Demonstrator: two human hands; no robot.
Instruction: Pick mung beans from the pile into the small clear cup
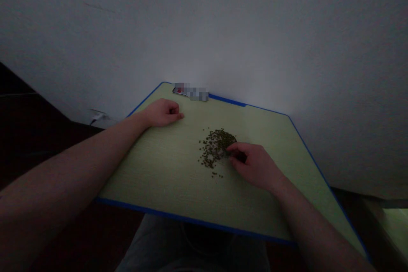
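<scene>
Light: dim; pale glow on the wall (223, 59).
Shadows: soft, beneath the left hand (162, 112) and right hand (255, 165).
Quality: grainy, soft focus; edges stretched.

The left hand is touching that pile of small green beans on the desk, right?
No, wrong hand: the head view shows the right hand touching the pile of small green beans on the desk; the left hand lies apart from it.

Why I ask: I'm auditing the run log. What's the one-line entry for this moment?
left hand: curled, resting on green desk with blue edging | right hand: fingertips at edge of pile | pile: small dark green beans
</scene>
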